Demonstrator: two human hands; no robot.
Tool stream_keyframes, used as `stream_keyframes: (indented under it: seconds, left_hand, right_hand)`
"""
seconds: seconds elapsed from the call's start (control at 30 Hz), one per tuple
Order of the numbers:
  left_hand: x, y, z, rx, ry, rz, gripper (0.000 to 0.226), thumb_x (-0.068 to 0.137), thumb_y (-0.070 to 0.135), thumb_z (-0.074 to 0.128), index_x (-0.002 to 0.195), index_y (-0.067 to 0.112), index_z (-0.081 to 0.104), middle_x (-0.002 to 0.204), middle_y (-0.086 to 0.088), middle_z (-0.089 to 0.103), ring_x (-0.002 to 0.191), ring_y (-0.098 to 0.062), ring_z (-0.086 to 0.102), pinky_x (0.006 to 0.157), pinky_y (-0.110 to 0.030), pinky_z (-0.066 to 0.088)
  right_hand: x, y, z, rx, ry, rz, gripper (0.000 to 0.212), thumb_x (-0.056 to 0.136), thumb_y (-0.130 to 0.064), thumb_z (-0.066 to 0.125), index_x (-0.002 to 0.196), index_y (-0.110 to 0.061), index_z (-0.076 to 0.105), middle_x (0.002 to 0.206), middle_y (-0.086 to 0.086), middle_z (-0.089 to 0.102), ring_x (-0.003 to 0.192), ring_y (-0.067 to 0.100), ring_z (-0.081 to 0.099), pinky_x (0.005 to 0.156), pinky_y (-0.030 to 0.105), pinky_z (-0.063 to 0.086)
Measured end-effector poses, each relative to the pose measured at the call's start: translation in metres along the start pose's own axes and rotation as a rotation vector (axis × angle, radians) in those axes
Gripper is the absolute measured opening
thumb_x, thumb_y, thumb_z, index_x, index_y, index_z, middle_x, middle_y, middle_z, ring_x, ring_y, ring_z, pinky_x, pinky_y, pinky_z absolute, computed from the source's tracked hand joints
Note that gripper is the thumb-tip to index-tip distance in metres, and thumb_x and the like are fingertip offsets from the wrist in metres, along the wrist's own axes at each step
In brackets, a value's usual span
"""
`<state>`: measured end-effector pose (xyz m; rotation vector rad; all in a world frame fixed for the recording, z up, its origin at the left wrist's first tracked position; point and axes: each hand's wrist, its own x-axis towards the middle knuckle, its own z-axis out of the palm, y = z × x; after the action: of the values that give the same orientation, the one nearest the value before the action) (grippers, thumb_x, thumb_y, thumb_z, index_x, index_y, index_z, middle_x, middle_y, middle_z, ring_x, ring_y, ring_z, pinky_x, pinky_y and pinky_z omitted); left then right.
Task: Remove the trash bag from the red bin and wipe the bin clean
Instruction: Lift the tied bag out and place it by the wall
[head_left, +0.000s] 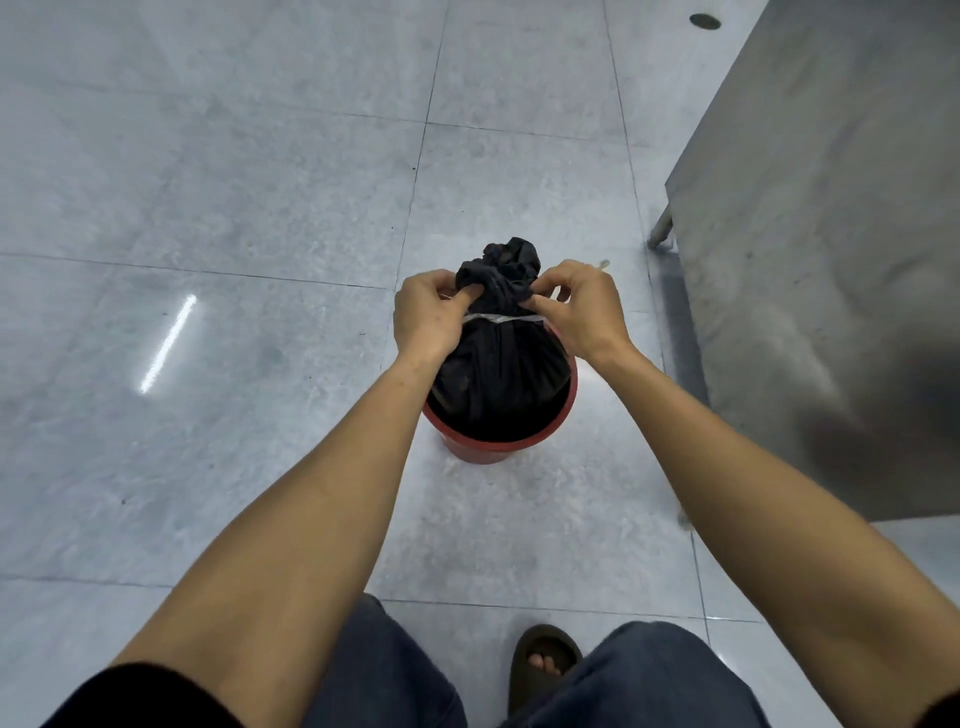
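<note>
A small red bin (496, 448) stands on the tiled floor in front of me. A black trash bag (498, 374) bulges up out of it, its top gathered into a bunched neck (506, 265). A pale tie (501, 318) runs around the neck between my hands. My left hand (428, 314) pinches the bag's neck and the tie on the left side. On the right side, my right hand (584, 306) pinches the neck and the other end of the tie. The bin's inside is hidden by the bag.
A stainless steel cabinet (831, 234) stands close on the right, with a metal leg (661, 228) on the floor. My legs and a sandalled foot (543, 662) are at the bottom. Grey floor tiles (208, 208) stretch to the left and ahead.
</note>
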<state>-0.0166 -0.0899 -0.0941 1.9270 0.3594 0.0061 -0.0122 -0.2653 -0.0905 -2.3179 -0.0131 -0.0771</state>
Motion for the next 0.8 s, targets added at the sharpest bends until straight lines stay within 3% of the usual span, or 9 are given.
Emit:
stream_keyframes:
  seconds: [0.23, 0.3, 0.43, 0.53, 0.63, 0.8]
  left_hand:
    - [-0.029, 0.141, -0.078, 0.015, 0.064, -0.015, 0.014, 0.084, 0.031, 0.070, 0.088, 0.017, 0.073, 0.083, 0.004, 0.072, 0.082, -0.017, 0.069, 0.081, -0.037, 0.056]
    - [-0.041, 0.186, -0.108, 0.017, 0.087, -0.026, 0.012, 0.085, 0.030, 0.070, 0.087, 0.019, 0.073, 0.081, 0.005, 0.071, 0.082, -0.018, 0.068, 0.080, -0.036, 0.055]
    - [-0.062, 0.272, -0.172, 0.017, 0.137, -0.033, 0.010, 0.084, 0.029, 0.070, 0.084, 0.020, 0.071, 0.082, 0.003, 0.070, 0.082, -0.021, 0.068, 0.079, -0.037, 0.055]
    - [-0.081, 0.331, -0.224, 0.033, 0.190, -0.042, 0.010, 0.084, 0.030, 0.070, 0.077, 0.024, 0.065, 0.080, 0.006, 0.068, 0.081, -0.020, 0.067, 0.076, -0.035, 0.053]
    - [-0.100, 0.377, -0.276, 0.025, 0.259, -0.062, 0.011, 0.084, 0.030, 0.070, 0.078, 0.023, 0.065, 0.080, 0.006, 0.068, 0.081, -0.020, 0.067, 0.075, -0.035, 0.052]
    - [-0.131, 0.412, -0.354, 0.010, 0.378, -0.072, 0.010, 0.086, 0.029, 0.067, 0.086, 0.020, 0.069, 0.088, 0.004, 0.072, 0.085, -0.020, 0.067, 0.081, -0.038, 0.054]
  right_hand:
    - [0.007, -0.139, -0.097, -0.058, -0.011, 0.034, 0.007, 0.085, -0.031, 0.073, 0.085, -0.025, 0.077, 0.080, -0.016, 0.067, 0.065, 0.003, 0.052, 0.079, 0.032, 0.047]
    - [0.010, -0.188, -0.129, -0.080, -0.012, 0.026, 0.006, 0.084, -0.032, 0.073, 0.083, -0.027, 0.077, 0.078, -0.018, 0.067, 0.069, 0.006, 0.054, 0.088, 0.038, 0.048]
    - [0.015, -0.286, -0.181, -0.118, -0.023, -0.023, 0.004, 0.085, -0.027, 0.073, 0.084, -0.025, 0.076, 0.084, -0.010, 0.072, 0.085, 0.014, 0.060, 0.093, 0.045, 0.048]
    - [0.015, -0.355, -0.212, -0.134, -0.045, -0.080, 0.004, 0.087, -0.026, 0.072, 0.087, -0.024, 0.075, 0.083, -0.013, 0.065, 0.096, 0.019, 0.059, 0.092, 0.039, 0.045]
    - [0.013, -0.419, -0.233, -0.149, -0.074, -0.154, 0.003, 0.087, -0.027, 0.070, 0.087, -0.027, 0.073, 0.075, -0.022, 0.052, 0.094, 0.016, 0.056, 0.086, 0.029, 0.035]
    - [0.008, -0.506, -0.237, -0.163, -0.168, -0.298, 0.005, 0.089, -0.028, 0.068, 0.089, -0.027, 0.073, 0.075, -0.018, 0.053, 0.094, 0.018, 0.055, 0.086, 0.029, 0.033]
